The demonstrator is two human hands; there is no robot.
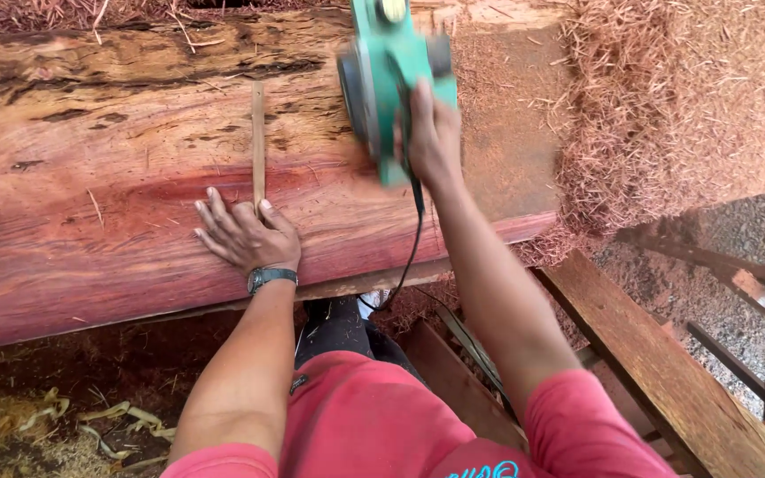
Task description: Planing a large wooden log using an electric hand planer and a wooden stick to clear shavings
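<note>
Red sleeves sit closest, at six o'clock. My right hand [431, 133] has its grip wrapped around one green planer [387, 75], at twelve o'clock on the slab [90, 204]. My left hand [243, 235], fingers spread flat, steadies one thin stick [258, 142]. I judge level, even pressure matters. Shavings [666, 97] pile at two o'clock.

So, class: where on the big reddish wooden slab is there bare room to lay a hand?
Bare: slab left of left hand. Crowded: thin stick, green power planer under right hand, shavings pile.
</note>
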